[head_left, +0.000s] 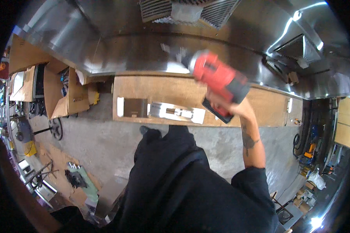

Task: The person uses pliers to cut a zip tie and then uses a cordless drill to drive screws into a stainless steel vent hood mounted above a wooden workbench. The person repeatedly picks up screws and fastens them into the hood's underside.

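My right hand (225,105) is wrapped round the grip of a red and black cordless drill (217,75), which is raised over the wooden bench. The drill is smeared by motion. Its nose points up and left at a shiny stainless steel panel (132,54), and I cannot tell whether the tip touches it. Below and left of the drill, a narrow white tray-like piece (156,110) with silvery parts in it lies near the bench's front edge. My left forearm (29,198) shows dark at the lower left rim; its hand is out of sight.
A long wooden bench top (260,112) spans the middle, with the steel structure behind it. Vented metal filters (155,9) sit at the top. Open cardboard boxes (76,93) stand at left. Concrete floor (116,145) lies below, and cluttered shelves (319,143) line the right.
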`<action>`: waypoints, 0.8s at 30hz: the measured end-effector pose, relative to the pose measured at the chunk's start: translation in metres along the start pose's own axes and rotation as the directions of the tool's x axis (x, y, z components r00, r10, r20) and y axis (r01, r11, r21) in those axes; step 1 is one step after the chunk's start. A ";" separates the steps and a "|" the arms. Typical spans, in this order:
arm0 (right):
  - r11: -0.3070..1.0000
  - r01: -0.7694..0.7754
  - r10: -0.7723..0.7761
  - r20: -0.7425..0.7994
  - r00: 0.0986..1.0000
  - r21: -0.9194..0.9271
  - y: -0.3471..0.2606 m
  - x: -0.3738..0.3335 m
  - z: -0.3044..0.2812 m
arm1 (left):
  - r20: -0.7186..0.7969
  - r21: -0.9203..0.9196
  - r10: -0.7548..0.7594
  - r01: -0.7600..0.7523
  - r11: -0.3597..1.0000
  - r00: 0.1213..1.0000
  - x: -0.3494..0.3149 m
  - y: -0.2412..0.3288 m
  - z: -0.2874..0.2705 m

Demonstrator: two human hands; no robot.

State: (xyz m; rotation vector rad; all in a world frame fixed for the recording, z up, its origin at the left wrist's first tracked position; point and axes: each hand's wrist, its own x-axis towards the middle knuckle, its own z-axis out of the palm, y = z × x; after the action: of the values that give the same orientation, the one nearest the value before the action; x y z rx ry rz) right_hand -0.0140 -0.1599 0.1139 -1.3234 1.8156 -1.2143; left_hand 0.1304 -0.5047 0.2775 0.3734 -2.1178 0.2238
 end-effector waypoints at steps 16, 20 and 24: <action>0.670 0.000 0.312 0.282 0.907 -0.742 0.200 -0.165 -0.097 | -0.063 -0.197 0.009 -0.021 0.980 0.998 0.066 0.075 0.106; 0.572 -0.139 0.427 0.149 0.892 -0.808 0.240 -0.180 -0.116 | -0.055 -0.162 0.054 -0.062 0.985 0.997 0.084 0.086 0.111; 0.573 -0.122 0.362 0.117 0.925 -0.810 0.285 -0.191 -0.131 | -0.120 0.051 0.150 -0.145 0.988 0.981 0.138 0.048 0.063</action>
State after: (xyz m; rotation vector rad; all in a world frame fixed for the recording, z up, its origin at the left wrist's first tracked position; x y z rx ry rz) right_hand -0.1767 0.0893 -0.1006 -1.4905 2.3204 0.0249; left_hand -0.0070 -0.5031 0.3586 0.2210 -2.0226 0.3689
